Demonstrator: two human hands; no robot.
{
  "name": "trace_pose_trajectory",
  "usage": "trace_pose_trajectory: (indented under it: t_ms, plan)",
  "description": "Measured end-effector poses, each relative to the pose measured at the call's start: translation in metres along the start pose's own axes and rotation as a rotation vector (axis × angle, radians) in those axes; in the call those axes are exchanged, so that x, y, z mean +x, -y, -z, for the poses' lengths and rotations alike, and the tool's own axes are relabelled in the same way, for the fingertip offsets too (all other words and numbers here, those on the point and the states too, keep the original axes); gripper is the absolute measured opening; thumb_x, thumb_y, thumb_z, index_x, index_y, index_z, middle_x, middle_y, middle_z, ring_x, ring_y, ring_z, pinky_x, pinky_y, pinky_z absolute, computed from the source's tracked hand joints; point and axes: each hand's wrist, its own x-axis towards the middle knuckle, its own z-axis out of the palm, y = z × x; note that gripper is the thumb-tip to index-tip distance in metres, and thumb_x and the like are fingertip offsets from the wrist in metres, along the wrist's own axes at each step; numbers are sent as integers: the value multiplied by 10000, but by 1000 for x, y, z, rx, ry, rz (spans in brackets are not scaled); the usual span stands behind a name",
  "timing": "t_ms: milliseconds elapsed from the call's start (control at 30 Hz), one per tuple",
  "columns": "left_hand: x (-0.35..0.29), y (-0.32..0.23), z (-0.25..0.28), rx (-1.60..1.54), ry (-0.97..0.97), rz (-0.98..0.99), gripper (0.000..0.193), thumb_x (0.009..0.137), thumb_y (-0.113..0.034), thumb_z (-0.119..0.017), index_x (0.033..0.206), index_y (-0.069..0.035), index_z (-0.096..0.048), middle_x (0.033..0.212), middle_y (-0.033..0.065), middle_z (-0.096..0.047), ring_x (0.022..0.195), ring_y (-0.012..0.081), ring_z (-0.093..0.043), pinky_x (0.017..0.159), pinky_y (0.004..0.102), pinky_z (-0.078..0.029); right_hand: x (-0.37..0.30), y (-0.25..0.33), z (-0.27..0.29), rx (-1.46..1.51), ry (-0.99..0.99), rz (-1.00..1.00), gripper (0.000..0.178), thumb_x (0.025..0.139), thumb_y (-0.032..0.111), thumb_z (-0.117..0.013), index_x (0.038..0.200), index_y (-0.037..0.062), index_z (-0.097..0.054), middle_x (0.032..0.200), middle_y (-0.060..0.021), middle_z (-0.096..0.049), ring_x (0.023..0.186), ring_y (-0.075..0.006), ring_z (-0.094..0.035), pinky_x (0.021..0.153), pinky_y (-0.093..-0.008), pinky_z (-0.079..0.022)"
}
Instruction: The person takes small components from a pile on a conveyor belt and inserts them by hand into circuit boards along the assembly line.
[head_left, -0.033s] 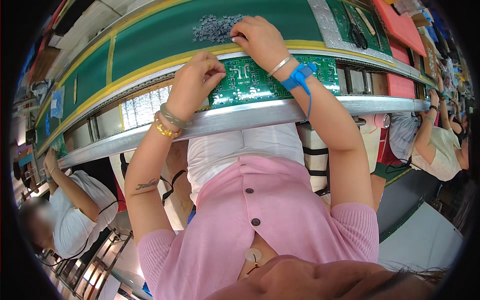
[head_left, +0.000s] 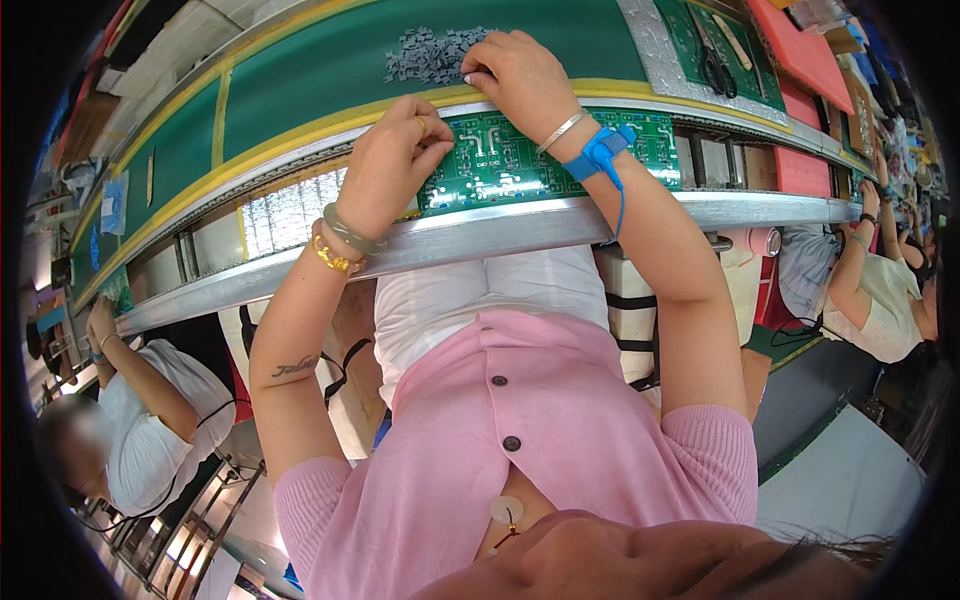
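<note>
My right hand (head_left: pixel 522 85) reaches to the right edge of a loose pile of small grey parts (head_left: pixel 430 55) on the green mat. Its thumb and fingers are pinched together; whatever lies between them is too small to make out. Below the pile, a green circuit board (head_left: pixel 500 165) with small components rests between metal rails. My left hand (head_left: pixel 392 165) is over the board's left end, thumb and forefinger closed, and I cannot see what they hold. A blue wrist strap (head_left: pixel 603 152) with a cord circles my right wrist.
The near metal rail (head_left: pixel 500 222) runs in front of my lap. On the right lie black-handled scissors (head_left: pixel 715 72) and a red-pink sheet (head_left: pixel 800 50). A small blue bag (head_left: pixel 113 205) lies at far left. Other people sit along the line on both sides.
My left hand has shifted slightly, its fingers moving a little up and away from me over the board. My right hand stays at the pile.
</note>
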Motion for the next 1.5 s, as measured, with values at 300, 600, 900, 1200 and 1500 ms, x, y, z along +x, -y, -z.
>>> trace_pose_trajectory:
  t_ms: [300, 600, 900, 1200, 1500]
  plan:
    - [2, 1, -10, 84, -18, -56, 95, 774, -43, -644, 840, 23, -626, 911, 73, -536, 724, 192, -578, 651, 275, -489, -2, 4, 8, 136, -14, -104, 117, 772, 136, -646, 873, 84, -620, 791, -63, -627, 720, -238, -602, 640, -336, -479]
    - [2, -1, -14, 106, -70, -107, 72, 758, -81, -638, 777, -14, -620, 895, 90, -531, 744, 263, -566, 667, 351, -457, -4, 4, 10, 179, -81, -39, 127, 783, 132, -641, 899, 81, -635, 791, -62, -629, 704, -215, -601, 642, -309, -482]
    - [4, 10, 12, 7, -82, -76, 98, 756, -105, -665, 821, -32, -652, 844, 71, -583, 746, 235, -600, 661, 313, -479, -26, 28, 31, 237, 23, -47, 87, 777, 109, -641, 840, 62, -605, 765, -64, -598, 751, -237, -575, 663, -337, -464]
    - [46, 70, 40, 111, -208, 68, 120, 757, -141, -678, 832, -50, -654, 828, 64, -628, 720, 210, -614, 661, 297, -486, -56, 40, 22, 255, 175, 35, 66, 735, 63, -642, 787, 52, -604, 920, -56, -557, 885, -262, -509, 763, -347, -434]
    - [31, 49, 31, 290, -217, -99, 89, 783, -98, -631, 852, -43, -648, 824, 76, -624, 705, 239, -601, 668, 332, -488, -56, 42, 20, 239, 207, 47, 63, 721, 72, -655, 764, 51, -614, 908, -56, -548, 882, -259, -503, 771, -351, -431]
